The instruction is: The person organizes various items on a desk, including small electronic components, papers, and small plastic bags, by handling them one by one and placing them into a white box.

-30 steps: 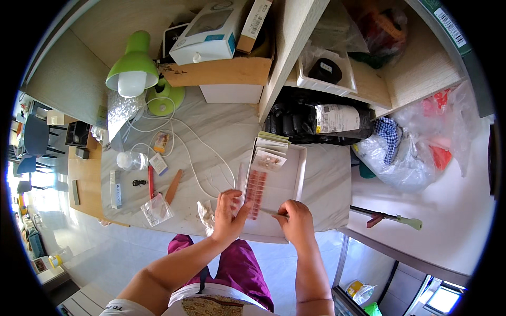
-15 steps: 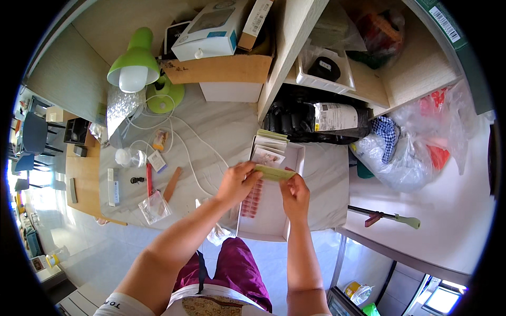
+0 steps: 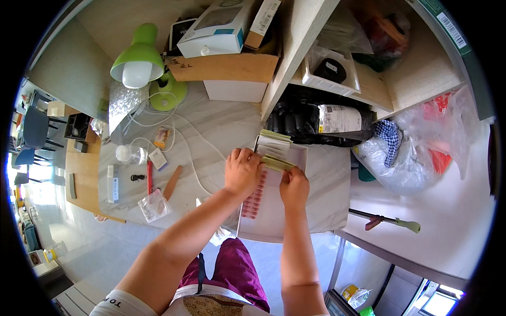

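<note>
Both hands have travelled up the white tray (image 3: 295,221) since a second ago, from its near edge to its far end, carrying the thin pale-green card (image 3: 278,164) with them. Now the left hand (image 3: 243,171) lies over the card's left part, fingers curled down on it, while the right hand (image 3: 294,188) pinches its right end between thumb and fingertips, so each grip is pressed together on the card, not spread. It sits tilted, touching the stack of similar green-edged cards (image 3: 273,143) standing at the tray's far end, just before the black bag (image 3: 316,124) under the shelf. A pink strip of small pieces (image 3: 255,197) lies along the tray's left side, partly under the left wrist. Judging by this, the card is being added to the stack. On the bench (image 3: 211,137) to the left, the green lamp (image 3: 138,58), the white cable (image 3: 187,147) and the small clear bag (image 3: 153,204) lie as they did.
</note>
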Motion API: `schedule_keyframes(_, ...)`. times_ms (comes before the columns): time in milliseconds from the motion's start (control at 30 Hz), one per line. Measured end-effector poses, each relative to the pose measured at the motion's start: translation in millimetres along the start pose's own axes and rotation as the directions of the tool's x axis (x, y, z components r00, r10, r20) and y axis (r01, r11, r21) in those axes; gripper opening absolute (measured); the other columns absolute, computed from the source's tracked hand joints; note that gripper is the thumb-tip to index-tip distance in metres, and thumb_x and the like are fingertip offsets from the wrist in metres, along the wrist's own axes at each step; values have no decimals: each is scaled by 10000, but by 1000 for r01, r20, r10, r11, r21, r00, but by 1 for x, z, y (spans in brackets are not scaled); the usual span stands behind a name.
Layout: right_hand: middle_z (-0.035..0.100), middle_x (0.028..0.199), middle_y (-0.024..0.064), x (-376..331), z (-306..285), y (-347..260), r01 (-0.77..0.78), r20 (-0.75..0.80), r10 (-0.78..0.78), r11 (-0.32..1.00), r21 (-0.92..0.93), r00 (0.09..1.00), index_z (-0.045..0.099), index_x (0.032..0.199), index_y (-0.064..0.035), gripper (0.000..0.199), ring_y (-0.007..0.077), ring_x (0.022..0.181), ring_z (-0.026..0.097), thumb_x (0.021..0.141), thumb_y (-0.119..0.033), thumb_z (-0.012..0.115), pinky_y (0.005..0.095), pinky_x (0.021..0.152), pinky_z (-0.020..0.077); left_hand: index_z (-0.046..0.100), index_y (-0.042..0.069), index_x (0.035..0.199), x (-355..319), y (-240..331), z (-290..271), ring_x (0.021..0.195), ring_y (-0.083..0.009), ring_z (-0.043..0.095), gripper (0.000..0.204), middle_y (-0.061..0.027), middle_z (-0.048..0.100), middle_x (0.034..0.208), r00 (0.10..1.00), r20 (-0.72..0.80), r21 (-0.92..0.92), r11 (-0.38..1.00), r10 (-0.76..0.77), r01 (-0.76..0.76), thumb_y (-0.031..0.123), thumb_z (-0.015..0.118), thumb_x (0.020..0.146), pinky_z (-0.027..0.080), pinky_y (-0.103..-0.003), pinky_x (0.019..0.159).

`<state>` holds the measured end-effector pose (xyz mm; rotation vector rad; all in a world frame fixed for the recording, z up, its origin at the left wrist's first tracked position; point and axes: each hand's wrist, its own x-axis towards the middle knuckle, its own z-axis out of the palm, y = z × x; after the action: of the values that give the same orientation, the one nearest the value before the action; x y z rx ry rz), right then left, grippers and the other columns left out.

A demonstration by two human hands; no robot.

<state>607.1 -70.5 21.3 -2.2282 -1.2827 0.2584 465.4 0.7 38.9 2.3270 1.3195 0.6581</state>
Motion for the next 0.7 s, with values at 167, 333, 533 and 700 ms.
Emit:
schedule_keyframes(167, 636, 782, 177, 6, 11, 3, -16, 49, 17, 1000, -11, 999, 605, 841, -16, 121, 360, 727, 617, 774, -111, 641, 431, 629, 485, 551, 63, 1054, -2, -5, 9, 1017, -304, 469, 338, -109, 500, 1073, 996, 28, 96, 992, -81, 78, 172, 655, 751, 395, -401, 845)
schedule_keyframes(333, 649, 838, 189, 8, 17, -8, -17, 27, 17, 1000, -16, 999, 591, 922, -10, 188, 346, 790, 631, 773, -113, 641, 413, 665, 496, 497, 63, 1131, -1, -13, 12, 1025, -321, 472, 417, -123, 520, 1052, 976, 105, 4, 981, -191, 192, 191, 650, 765, 397, -418, 857)
schedule_keyframes(533, 546, 1157, 243, 8, 38, -3, -56, 34, 51, 981, 186, 998, 445, 1251, 42, 535, 375, 1049, 548, 762, -67, 632, 411, 891, 438, 476, 42, 1160, -7, -19, 0, 1028, -338, 491, 461, -145, 543, 1081, 983, 116, -77, 986, -141, 150, 198, 658, 766, 406, -416, 879)
schedule_keyframes(700, 384, 1355, 268, 8, 52, -18, -153, 91, 131, 939, 309, 987, 302, 1357, 63, 663, 382, 1254, 387, 751, 14, 568, 392, 1038, 318, 472, 18, 1176, -29, -35, -26, 1052, -352, 501, 493, -155, 549, 1114, 992, 94, -205, 973, -87, 105, 151, 674, 747, 408, -420, 900)
